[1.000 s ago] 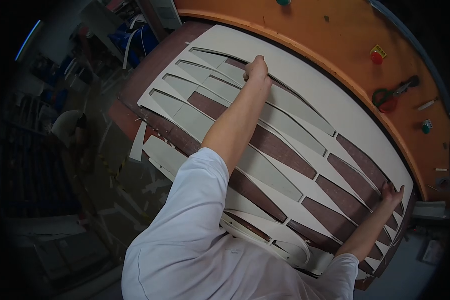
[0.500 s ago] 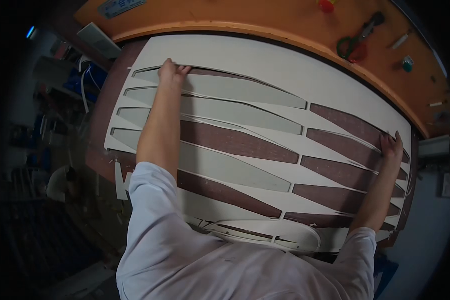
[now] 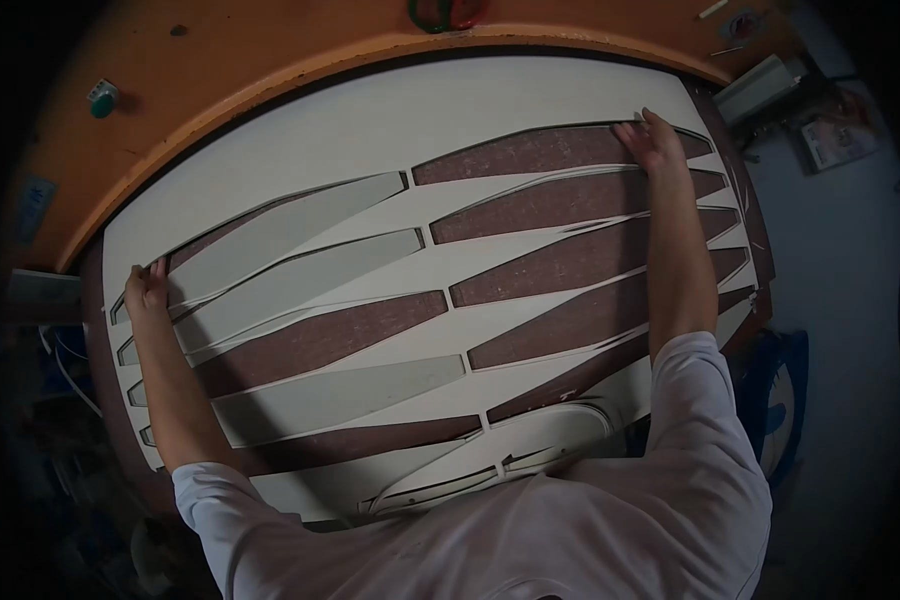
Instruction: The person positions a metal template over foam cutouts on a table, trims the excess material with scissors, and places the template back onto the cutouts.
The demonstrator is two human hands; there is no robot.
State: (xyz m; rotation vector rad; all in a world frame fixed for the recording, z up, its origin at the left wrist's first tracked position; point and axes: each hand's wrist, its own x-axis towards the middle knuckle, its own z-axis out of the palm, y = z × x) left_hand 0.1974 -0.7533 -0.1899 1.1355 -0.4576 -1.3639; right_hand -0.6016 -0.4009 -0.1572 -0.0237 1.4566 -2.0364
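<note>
A large white sheet (image 3: pixel 370 105) with rows of long tapered cutouts lies on a dark reddish-brown board (image 3: pixel 530 155). Pale grey-green panels (image 3: pixel 310 208) show through several left-hand cutouts; brown surface shows through the others. My left hand (image 3: pixel 148 290) is at the upper left cutout, its fingers closed around the strip edge. At the far right end of the top row, my right hand (image 3: pixel 655 142) grips the cutout's upper edge, fingers partly inside the opening. Close to my body lies a rounded white offcut (image 3: pixel 560 430) with narrow slots.
An orange worktop (image 3: pixel 270 45) runs along the far side, holding scissors (image 3: pixel 448 14) with red and green handles and a small green-topped item (image 3: pixel 102 98). A blue object (image 3: pixel 778 395) stands low at the right. A grey metal part (image 3: pixel 760 88) juts out at upper right.
My view has swung round, so the sheet appears tilted the other way and the scissors sit farther left. Both hands remain on the sheet's top row of cutouts.
</note>
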